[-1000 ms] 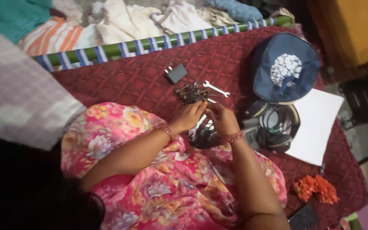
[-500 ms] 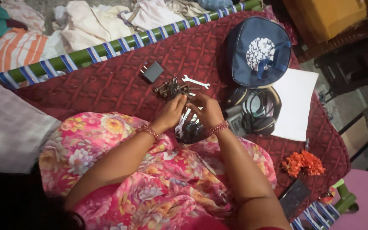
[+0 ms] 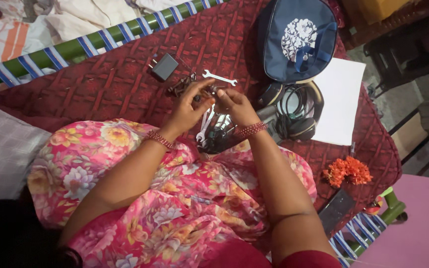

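My left hand and my right hand meet over a dark round object that rests at the edge of my lap. Between the fingertips of both hands sits a small dark metal part; what it is I cannot tell. Thin silver tools hang or lie just below the hands. A silver spanner lies on the maroon quilted cover just beyond my fingers. A pile of dark metal pieces sits beside my left fingers.
A small dark box lies past the pile. A blue bag with a white flower pattern stands at the back right, with black headphones and a white sheet beside it. Orange flowers and a dark phone lie near the right edge.
The view has shifted, so everything sits further left and lower in frame. My hands have risen slightly off the dark round object and now pinch a small part together.
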